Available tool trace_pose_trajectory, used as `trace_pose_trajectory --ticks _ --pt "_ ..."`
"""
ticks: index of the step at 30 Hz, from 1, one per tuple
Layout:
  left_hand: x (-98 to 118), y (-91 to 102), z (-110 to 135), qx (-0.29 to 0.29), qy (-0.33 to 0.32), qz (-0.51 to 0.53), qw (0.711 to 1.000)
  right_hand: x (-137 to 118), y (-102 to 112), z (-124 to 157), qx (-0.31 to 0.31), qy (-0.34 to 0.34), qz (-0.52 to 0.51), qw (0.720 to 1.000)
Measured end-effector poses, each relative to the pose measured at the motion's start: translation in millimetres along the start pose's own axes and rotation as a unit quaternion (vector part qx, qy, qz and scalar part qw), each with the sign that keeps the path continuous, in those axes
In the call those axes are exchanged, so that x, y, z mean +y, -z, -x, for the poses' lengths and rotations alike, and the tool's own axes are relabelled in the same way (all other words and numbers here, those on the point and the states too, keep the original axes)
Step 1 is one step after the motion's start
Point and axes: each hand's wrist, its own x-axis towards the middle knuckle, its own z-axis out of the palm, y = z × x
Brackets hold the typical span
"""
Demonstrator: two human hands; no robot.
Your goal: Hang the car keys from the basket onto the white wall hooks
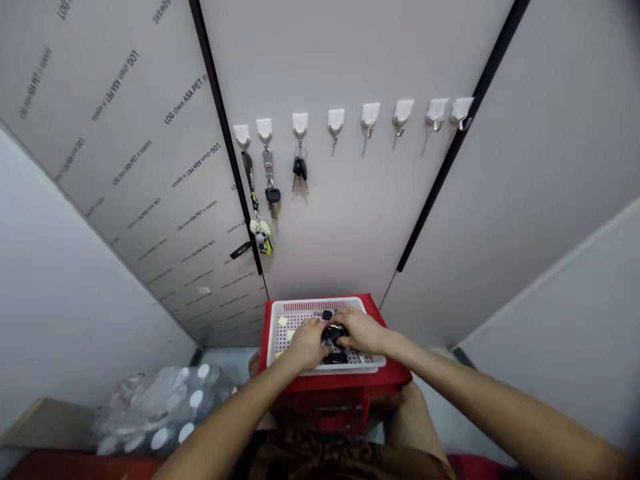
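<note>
My left hand (pixel 309 343) and my right hand (pixel 364 331) meet inside a shallow white plastic basket (pixel 273 333) with a perforated floor. Between them is a shiny black item (pixel 334 332), gripped by the bent fingers of both; its exact kind is hard to make out. Just beyond the fingers lies a key with a black head (pixel 327 314). Another black item (pixel 336 358) rests in the basket nearer to me. Small pale-yellow squares (pixel 283 321) are scattered at the basket's left side, partly covered by my left hand.
The basket stands on a red box (pixel 375 308). On the wall ahead runs a row of several white hooks (pixel 336 120). Three at the left carry a charm keychain (pixel 261 237), a key on a clasp (pixel 273 195) and black keys (pixel 299 167). Wrapped bottles (pixel 165 413) sit lower left.
</note>
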Motion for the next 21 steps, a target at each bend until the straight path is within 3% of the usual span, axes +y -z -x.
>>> trace_pose_trajectory --ticks 5,8,11,16,21 --pt "-2 0.1 -9 -0.026 0.072 0.011 0.997 4 -13 4 0.030 -0.047 0.064 0.996" --pt "-9 8.3 -15 -0.006 0.108 0.114 0.988 6 -11 2 0.041 -0.049 0.025 0.998" --pt "-12 20.3 -20 0.017 0.128 0.244 0.961 4 -9 -2 0.096 -0.034 -0.063 0.993" --pt "-4 40.1 -27 0.039 0.057 0.313 0.947 -7 0 -14 0.182 -0.010 -0.246 0.952" --pt "0 50.0 -30 0.085 0.035 0.307 0.947 -12 9 -24 0.186 -0.009 -0.273 0.944"
